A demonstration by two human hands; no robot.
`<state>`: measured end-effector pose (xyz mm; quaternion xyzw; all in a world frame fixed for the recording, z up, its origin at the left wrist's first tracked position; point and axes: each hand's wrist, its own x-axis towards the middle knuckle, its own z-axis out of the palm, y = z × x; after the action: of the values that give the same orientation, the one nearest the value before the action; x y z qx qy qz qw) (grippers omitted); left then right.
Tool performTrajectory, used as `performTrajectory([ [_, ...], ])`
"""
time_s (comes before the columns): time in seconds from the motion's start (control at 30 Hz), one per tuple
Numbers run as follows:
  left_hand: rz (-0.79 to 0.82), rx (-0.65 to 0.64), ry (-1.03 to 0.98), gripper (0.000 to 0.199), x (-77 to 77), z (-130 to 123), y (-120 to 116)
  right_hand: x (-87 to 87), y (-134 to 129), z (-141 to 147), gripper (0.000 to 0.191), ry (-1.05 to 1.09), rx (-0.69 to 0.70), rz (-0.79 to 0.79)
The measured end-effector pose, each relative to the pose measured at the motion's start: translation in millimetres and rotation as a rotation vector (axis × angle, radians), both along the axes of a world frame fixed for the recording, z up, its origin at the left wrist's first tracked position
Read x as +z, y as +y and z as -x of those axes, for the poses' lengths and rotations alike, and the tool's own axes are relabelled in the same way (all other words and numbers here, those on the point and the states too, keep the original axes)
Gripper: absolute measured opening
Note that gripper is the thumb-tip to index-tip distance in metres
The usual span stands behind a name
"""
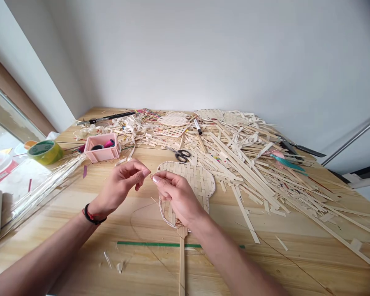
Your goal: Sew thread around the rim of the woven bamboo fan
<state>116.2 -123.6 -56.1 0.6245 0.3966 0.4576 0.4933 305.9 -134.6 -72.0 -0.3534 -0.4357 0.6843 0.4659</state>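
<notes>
Both my left hand (123,181) and right hand (179,197) pinch thin thread (151,175) near the woven fan (200,181) on the worktop (135,271); I seem to be looping it; the next move calls for light tension

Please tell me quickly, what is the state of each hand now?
Left hand: closed, pinching a thin brown strand between thumb and forefinger.
Right hand: closed, pinching the strand too, above the woven fan.

A white wall (203,53) filled the top, a wooden desk (142,277) stood below, and a window (1,109) was far left.
</notes>
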Motion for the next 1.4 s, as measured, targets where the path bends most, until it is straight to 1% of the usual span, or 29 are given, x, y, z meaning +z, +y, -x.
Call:
performTrajectory([
  [0.17, 0.004, 0.010, 0.008, 0.026, 0.2, 0.3, 0.9, -1.5, 0.9, -2.5, 0.035, -0.055, -0.054, -0.033],
  [0.3, -0.017, 0.026, 0.042, 0.025, 1.9, 0.9, 0.0, -1.4, -0.8, -5.9, 0.033, -0.147, -0.081, -0.117],
  [0.43, -0.119, 0.052, 0.103, 0.021, 3.5, -1.0, -1.1, 0.0, -2.5, -7.6, 0.028, -0.246, -0.128, -0.193],
  [0.57, -0.233, 0.095, 0.168, 0.016, 2.7, -3.5, -1.6, 1.5, -3.2, -6.6, 0.027, -0.295, -0.156, -0.225],
  [0.73, -0.264, 0.122, 0.228, 0.018, 2.5, -4.1, -3.4, 3.9, -5.1, -6.1, 0.025, -0.338, -0.188, -0.256],
  [0.9, -0.300, 0.158, 0.248, 0.018, 6.0, -4.4, -5.4, 4.7, -5.9, -6.5, 0.023, -0.346, -0.215, -0.252],
  [1.0, -0.325, 0.149, 0.256, 0.018, 6.3, -4.3, -5.6, 4.1, -5.5, -6.2, 0.022, -0.349, -0.213, -0.243],
  [1.17, -0.319, 0.132, 0.266, 0.016, 5.2, -3.3, -5.8, 5.2, -5.7, -5.7, 0.022, -0.348, -0.214, -0.240],
  [1.4, -0.407, 0.122, 0.340, 0.013, 6.1, -3.4, -6.6, 8.5, -7.7, -5.8, 0.020, -0.336, -0.205, -0.233],
])
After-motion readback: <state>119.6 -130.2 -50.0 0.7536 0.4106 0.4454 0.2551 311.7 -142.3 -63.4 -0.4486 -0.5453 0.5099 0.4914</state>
